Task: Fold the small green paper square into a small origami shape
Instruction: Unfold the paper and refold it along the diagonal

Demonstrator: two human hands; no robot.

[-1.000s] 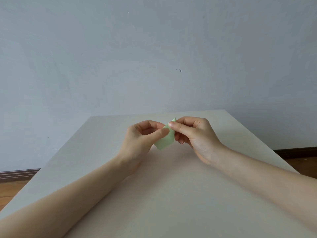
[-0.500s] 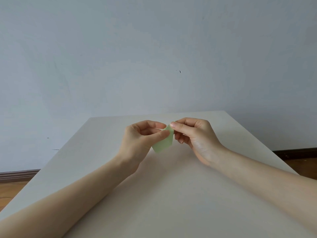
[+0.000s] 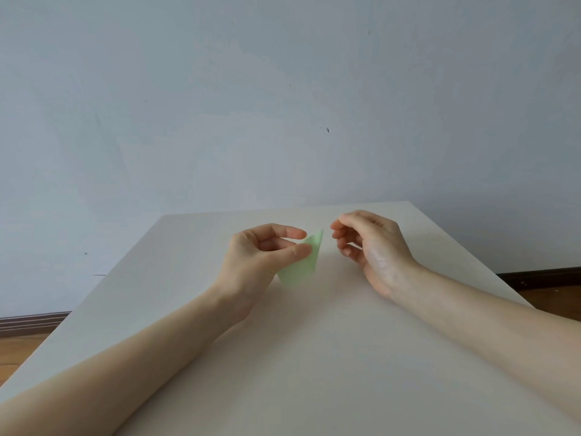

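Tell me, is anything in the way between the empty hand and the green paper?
Nothing visible is. The right hand hangs beside the green paper with only bare table under the gap. The left hand pinches the paper from the other side.

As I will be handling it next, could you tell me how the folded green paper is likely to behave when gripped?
The green paper, pinched by only the left hand, holds its pointed shape, so it is probably very light and fairly stiff along its creases. It looks thin, so a hard squeeze would likely crumple it.
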